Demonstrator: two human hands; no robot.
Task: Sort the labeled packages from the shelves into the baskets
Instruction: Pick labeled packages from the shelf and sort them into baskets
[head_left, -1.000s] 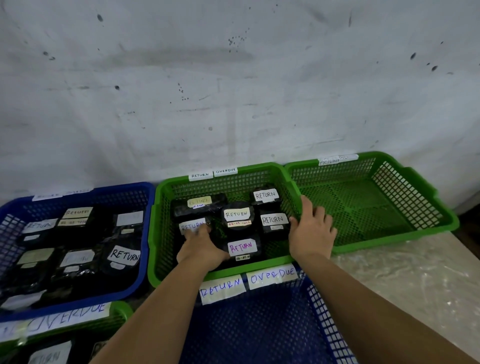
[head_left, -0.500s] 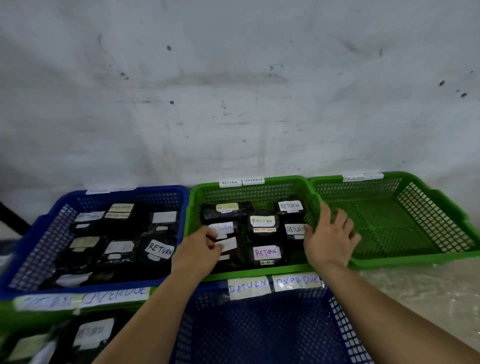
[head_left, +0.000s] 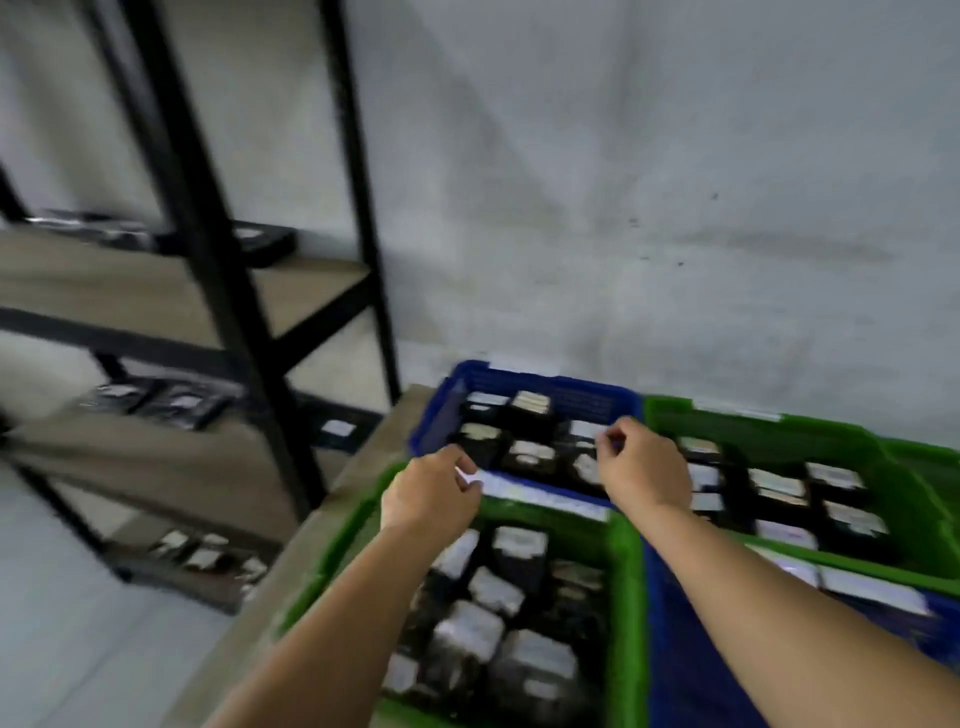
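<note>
Frame is motion-blurred; black shelf rack stands at left with dark labeled packages on its boards, more on the board above and the one below; table at right carries the baskets. Near green basket is packed with black packages with white labels; far blue basket behind it likewise holds labeled black packages; right green basket beside the blue one holds a smaller set; a second blue basket sits in front of it, contents mostly hidden by the right forearm. Both arms reach forward over the near green basket; left hand hovers at the near rim of the far blue basket, fingers curled, nothing clearly in them, blur leaves it uncertain; right hand over the same basket's right near corner, fingers loosely curled, thumb and forefinger close, cannot tell whether anything is pinched. Packages in the blue basket lie just beyond and under both hands.
</note>
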